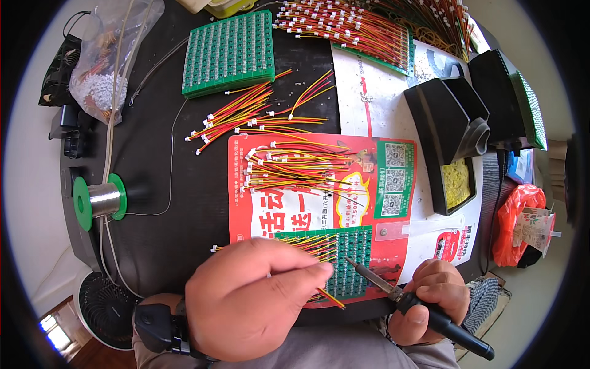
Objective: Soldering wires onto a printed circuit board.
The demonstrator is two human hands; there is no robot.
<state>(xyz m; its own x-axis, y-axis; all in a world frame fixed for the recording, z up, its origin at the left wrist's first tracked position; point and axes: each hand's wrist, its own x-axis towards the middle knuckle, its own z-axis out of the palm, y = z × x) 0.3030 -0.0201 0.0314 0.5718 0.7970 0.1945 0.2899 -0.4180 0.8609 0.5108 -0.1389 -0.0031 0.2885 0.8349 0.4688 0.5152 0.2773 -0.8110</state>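
My right hand (430,301) grips a soldering iron (439,323) by its black handle. The iron's tip points up and left, over a green circuit board panel (353,264). My left hand (252,295) is closed in a pinch above the panel's left part, its fingertips close to the iron's tip; what they pinch is hidden. A red and yellow wire pair (332,298) sticks out below those fingers. Rows of similar wires (316,246) lie across the panel's left side. Beyond the panel, a bundle of wires with white connectors (295,166) rests on a red printed sheet (238,215).
At left stands a green solder spool (99,200), its thin strand trailing over the black table. A stack of green panels (227,52) sits at the back, beside finished wired panels (350,31). At right are a black iron stand (445,117) with yellow sponge (456,183) and a red bag (516,221).
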